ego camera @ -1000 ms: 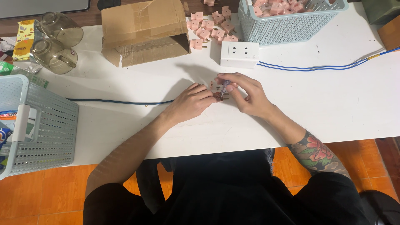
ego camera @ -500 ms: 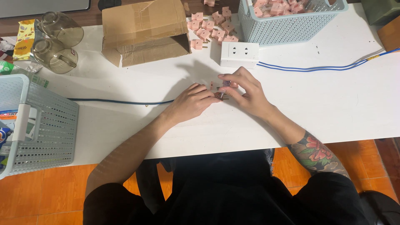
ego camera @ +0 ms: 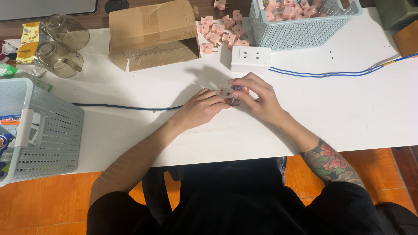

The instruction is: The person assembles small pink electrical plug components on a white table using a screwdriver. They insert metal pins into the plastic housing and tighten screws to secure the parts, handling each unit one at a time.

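Both hands meet mid-tabletop (ego camera: 348, 117), just in front of the white socket block (ego camera: 250, 59). Small pink plug part (ego camera: 225, 96) sits between them, on or just above the tabletop, near side of the socket block.

Left hand (ego camera: 201, 108): fingers curled, tips pinching the pink plug part from its left. Right hand (ego camera: 257, 97): fingers bent over the part from the right, pinching a thin tool or pin (ego camera: 235, 93) at the fingertips; too small to tell which. Part is mostly hidden by the fingers.

Loose pink plugs (ego camera: 217, 28) lie scattered just left and behind the socket block, more in the pale blue basket (ego camera: 300, 32) right behind it. Cardboard box (ego camera: 152, 32) is left of the socket block. Blue cable (ego camera: 339, 73) runs right from the socket block; dark cable (ego camera: 126, 106) runs left of the hands.
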